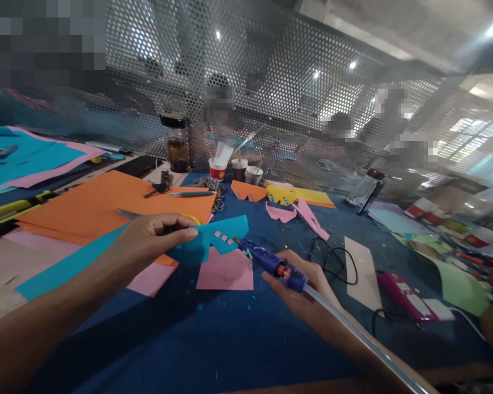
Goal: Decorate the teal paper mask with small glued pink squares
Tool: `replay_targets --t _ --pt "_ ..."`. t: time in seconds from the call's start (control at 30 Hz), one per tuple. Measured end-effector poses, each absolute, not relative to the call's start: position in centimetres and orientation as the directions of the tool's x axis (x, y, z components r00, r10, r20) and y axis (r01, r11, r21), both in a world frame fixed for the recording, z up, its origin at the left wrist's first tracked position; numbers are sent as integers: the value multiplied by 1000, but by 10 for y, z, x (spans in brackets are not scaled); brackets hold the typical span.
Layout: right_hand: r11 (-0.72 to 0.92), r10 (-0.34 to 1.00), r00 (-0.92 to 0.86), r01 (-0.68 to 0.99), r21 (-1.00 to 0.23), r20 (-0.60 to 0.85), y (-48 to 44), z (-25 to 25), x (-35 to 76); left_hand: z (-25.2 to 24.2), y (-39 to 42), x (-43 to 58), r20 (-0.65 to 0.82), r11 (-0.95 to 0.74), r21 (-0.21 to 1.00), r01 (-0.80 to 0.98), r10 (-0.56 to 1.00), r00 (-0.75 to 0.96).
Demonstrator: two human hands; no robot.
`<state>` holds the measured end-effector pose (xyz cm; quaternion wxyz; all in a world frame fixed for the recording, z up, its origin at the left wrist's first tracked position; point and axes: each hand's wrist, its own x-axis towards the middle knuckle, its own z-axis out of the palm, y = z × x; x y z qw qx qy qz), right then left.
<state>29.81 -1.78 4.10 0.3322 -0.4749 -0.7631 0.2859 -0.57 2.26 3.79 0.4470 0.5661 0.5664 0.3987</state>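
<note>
My left hand (156, 235) pinches a teal paper cut-out (219, 235) that carries small pink squares, holding it above the blue table cover (213, 339). My right hand (308, 290) grips a blue glue gun (273, 264) with a clear glue stick (353, 331) trailing back along my forearm. The gun's nozzle points at the right edge of the teal cut-out, close to the pink squares. A pink paper sheet (225, 271) lies flat just under the cut-out.
Orange sheets (107, 205), scissors (131, 214) and a pen (191, 193) lie at left. Paper cups (238, 169) and a dark jar (177, 148) stand by a perforated metal screen. Orange, yellow and pink cut-outs (287, 205), a black cable (332, 257), a pink tool (406, 295) and other people's paper lie at right.
</note>
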Motion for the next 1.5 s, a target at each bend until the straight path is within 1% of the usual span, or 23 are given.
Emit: replay_targets --t 0.13,0.3,0.47,0.57,0.63,0.73,0.83,0.97,1.1,1.23,1.5 --pt "385 906 -369 515 -766 207 -17 36 300 39 21 -5 -59 44 967 251 997 55" --pt "389 908 -353 521 -760 224 -18 37 298 40 21 -4 -61 48 966 254 997 45" --pt "405 914 -276 592 -697 297 -15 39 300 39 22 -5 -58 43 973 225 997 60" --pt "453 891 -308 625 -636 333 -10 34 305 39 23 -6 -45 39 980 194 998 31" --pt "470 883 -325 632 -617 339 -7 30 308 38 24 -8 -18 18 984 177 1000 -2" --pt "424 906 -314 679 -599 285 -3 24 310 39 25 -9 25 -16 984 175 999 -48" --pt "354 935 -288 753 -555 207 3 18 310 40 25 -9 51 -37 985 166 996 -76" --pt "322 944 -310 792 -519 113 10 12 308 46 20 -6 30 -28 990 141 999 -12" --pt "307 945 -325 821 -480 48 9 12 306 49 16 -2 28 -32 988 153 999 29" --pt "314 942 -334 845 -433 31 7 10 305 49 15 0 36 -42 986 159 999 38" --pt "369 926 -370 850 -376 75 10 0 305 50 10 3 15 -21 992 125 998 54"
